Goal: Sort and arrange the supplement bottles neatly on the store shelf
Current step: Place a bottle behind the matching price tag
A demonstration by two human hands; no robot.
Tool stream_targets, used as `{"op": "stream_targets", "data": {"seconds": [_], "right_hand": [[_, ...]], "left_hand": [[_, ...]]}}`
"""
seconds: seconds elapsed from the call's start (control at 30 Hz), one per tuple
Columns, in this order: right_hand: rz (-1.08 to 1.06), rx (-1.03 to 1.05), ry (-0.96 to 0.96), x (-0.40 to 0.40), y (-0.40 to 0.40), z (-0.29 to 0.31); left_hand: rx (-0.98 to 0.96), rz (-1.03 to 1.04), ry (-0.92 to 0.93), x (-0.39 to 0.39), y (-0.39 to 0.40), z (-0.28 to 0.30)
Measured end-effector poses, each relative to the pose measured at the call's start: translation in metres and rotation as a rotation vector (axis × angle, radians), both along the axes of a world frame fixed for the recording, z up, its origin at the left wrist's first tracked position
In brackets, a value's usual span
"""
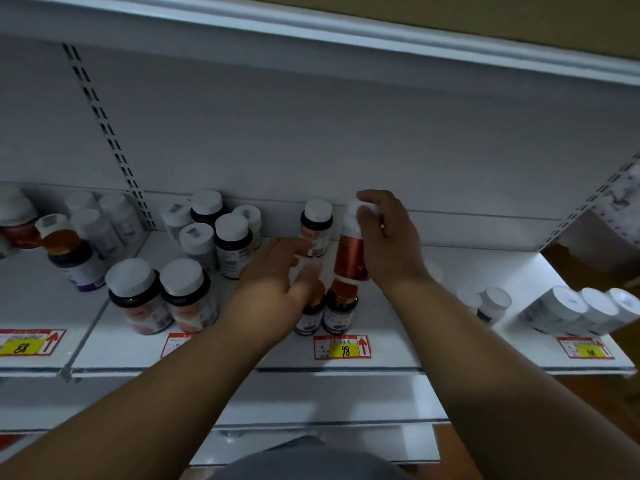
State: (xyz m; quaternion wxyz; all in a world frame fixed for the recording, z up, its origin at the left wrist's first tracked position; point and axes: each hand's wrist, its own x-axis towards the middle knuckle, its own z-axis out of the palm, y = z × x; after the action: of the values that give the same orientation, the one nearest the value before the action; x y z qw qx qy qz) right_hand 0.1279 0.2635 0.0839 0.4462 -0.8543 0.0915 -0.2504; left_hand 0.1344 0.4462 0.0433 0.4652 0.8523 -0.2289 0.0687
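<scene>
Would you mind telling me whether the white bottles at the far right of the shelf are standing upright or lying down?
Lying down: the white bottles rest on their sides on the shelf, caps facing the camera.

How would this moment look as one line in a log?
right hand: holds red bottle | left hand: open, reaching among bottles | shelf: partly sorted

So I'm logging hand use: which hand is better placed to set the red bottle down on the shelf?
Right hand: it already grips the red bottle above two gold-capped bottles. The left hand is open, holding nothing.
</scene>
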Motion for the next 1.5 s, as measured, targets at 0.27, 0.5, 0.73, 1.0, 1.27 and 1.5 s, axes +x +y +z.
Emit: {"op": "stream_targets", "data": {"seconds": [0.27,0.5,0.73,1.0,1.27,1.5], "right_hand": [[0.181,0.613,0.07,-0.056,0.082,0.014],[0.376,0.603,0.115,-0.064,0.165,0.009],[0.628,0.533,0.126,-0.062,0.278,0.004],[0.692,0.359,0.141,-0.02,0.417,-0.004],[0.417,0.246,0.144,0.054,0.527,-0.012],[0.301,-0.046,0.176,0.104,0.545,-0.022]], "left_hand": [[-0.214,-0.086,0.038,-0.049,0.055,-0.002],[-0.197,0.038,0.075,-0.081,0.133,0.001],[-0.109,0.341,0.072,-0.119,0.233,-0.002],[-0.114,0.47,0.1,-0.094,0.363,-0.02],[0.145,0.477,0.085,-0.009,0.514,-0.004],[0.141,0.354,-0.068,0.058,0.535,-0.008]]}}
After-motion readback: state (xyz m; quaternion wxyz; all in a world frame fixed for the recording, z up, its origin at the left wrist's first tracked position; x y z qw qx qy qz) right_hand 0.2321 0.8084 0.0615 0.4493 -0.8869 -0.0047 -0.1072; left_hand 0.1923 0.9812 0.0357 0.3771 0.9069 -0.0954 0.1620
